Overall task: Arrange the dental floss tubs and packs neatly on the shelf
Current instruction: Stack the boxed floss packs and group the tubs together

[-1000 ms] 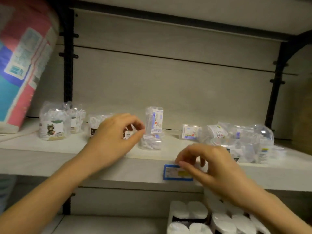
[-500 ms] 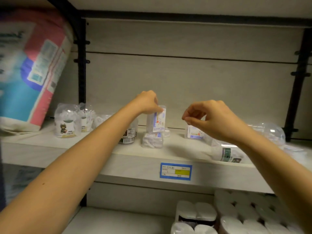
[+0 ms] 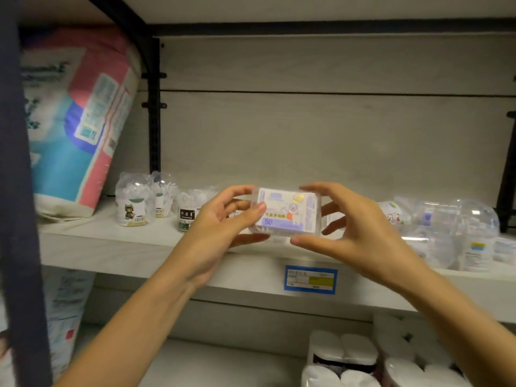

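Observation:
I hold a clear rectangular floss pack with a purple-and-white label in front of the shelf, its label facing me. My left hand grips its left end and my right hand its right end, fingers spread around it. On the shelf to the left stand clear floss tubs: one with a cat label, one behind it, and a dark-labelled tub partly hidden by my left hand. A jumble of clear tubs and packs lies at the right.
A large pink-and-blue soft package leans at the shelf's left end. A blue price tag sits on the shelf's front edge. Wrapped white rolls fill the lower shelf at right. A black upright runs behind the tubs.
My left hand took the upright floss pack off the shelf. Both hands came together and now hold it sideways in front of the shelf. The camera moved closer.

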`<state>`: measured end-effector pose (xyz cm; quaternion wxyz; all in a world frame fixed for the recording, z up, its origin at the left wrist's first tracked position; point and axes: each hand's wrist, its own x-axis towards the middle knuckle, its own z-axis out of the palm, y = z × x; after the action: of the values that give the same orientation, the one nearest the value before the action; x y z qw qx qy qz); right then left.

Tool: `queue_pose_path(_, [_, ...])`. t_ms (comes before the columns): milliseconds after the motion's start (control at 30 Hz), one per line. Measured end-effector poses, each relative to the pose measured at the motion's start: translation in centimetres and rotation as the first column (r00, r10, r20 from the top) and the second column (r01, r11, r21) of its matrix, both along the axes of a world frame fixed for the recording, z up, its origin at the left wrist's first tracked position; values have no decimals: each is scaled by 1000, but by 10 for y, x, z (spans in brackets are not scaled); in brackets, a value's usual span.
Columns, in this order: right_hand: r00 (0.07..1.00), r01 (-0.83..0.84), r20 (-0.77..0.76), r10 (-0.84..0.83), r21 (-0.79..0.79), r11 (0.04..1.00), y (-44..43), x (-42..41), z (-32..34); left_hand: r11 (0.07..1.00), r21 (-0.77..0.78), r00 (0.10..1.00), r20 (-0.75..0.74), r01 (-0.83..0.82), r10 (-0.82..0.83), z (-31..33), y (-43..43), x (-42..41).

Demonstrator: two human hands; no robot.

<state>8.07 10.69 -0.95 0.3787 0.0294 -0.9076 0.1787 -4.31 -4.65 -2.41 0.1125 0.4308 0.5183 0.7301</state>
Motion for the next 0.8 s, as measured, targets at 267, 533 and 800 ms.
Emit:
queue_pose_path(267, [997,-49,-62,39,-169,984,-5,40,-14,998,35,988,-145,50,-44,-11,5,18])
queue_pose_path(533, [1000,22,3,-22,-275,961,49,118,-16,994,30,943,-320,103,-88,-22,70,78])
queue_pose_path(800, [1000,-13,16,18,-288,957,146,194,-3,988,12,855,-500,-154,140,-20,156,164])
